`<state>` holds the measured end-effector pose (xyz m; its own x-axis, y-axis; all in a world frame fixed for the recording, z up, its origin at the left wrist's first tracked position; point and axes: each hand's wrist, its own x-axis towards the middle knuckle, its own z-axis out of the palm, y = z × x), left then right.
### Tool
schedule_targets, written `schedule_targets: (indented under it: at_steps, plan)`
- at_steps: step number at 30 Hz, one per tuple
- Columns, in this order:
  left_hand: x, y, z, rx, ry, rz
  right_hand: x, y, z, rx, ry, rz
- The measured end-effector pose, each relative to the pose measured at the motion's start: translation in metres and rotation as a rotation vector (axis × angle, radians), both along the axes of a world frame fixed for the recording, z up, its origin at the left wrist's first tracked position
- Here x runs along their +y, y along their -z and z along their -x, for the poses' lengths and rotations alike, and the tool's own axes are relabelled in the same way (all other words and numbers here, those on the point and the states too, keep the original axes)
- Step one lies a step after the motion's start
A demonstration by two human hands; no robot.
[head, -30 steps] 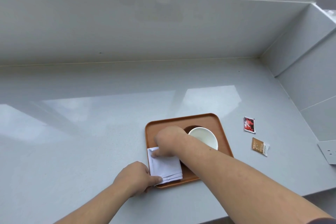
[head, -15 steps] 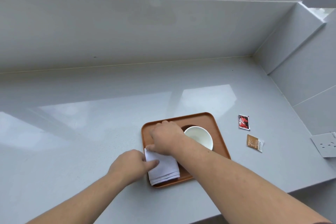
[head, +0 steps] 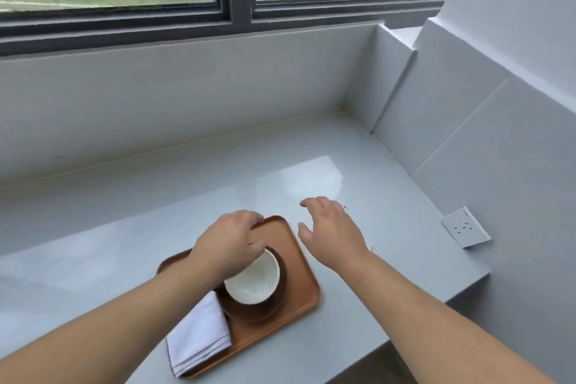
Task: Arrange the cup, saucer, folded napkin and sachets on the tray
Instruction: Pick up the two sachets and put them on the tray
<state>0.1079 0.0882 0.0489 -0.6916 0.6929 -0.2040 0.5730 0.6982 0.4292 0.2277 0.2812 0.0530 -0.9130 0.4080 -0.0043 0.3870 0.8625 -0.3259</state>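
Observation:
An orange-brown tray (head: 299, 262) lies on the grey counter. On it a white cup (head: 254, 282) stands on a dark saucer (head: 265, 310). A folded white napkin (head: 199, 335) lies at the tray's near left corner. My left hand (head: 226, 245) is curled over the tray's far left part, its fingers at the far rim and its thumb by the cup's rim; whether it grips anything is unclear. My right hand (head: 332, 234) hovers palm down, fingers spread, over the counter right of the tray. The sachets are hidden under it.
A white socket plate (head: 466, 227) sits by the right wall. The counter (head: 389, 259) ends at a front edge close to the tray, with a step at the near right. Tiled walls close the back and right side under a dark-framed window.
Both hands have left the napkin. My right hand moved right, off the tray and over the sachets' spot. My left hand went forward to the tray's far rim. The view tilted up.

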Motion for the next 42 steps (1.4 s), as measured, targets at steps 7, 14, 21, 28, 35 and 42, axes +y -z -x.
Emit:
schedule_targets:
  at_steps: [7,14,21,28,35,42]
  plan:
    - [0.112,0.023,-0.03,-0.019,0.283,0.155,0.077,0.035,-0.071,-0.178,0.121,0.05]
    - [0.187,0.057,-0.041,-0.036,0.312,0.24,0.12,0.064,-0.102,-0.296,0.25,0.1]
    - [0.234,0.075,-0.031,0.031,0.192,0.25,0.134,0.079,-0.092,-0.294,0.244,0.218]
    - [0.243,0.075,-0.019,-0.04,0.141,0.247,0.135,0.08,-0.075,-0.328,0.213,0.26]
    - [0.21,0.056,0.006,-0.335,0.021,0.105,0.132,0.068,-0.06,-0.519,0.278,0.273]
    - [0.144,0.029,0.05,-0.449,-0.103,0.032,0.117,0.043,-0.018,-0.485,0.227,0.326]
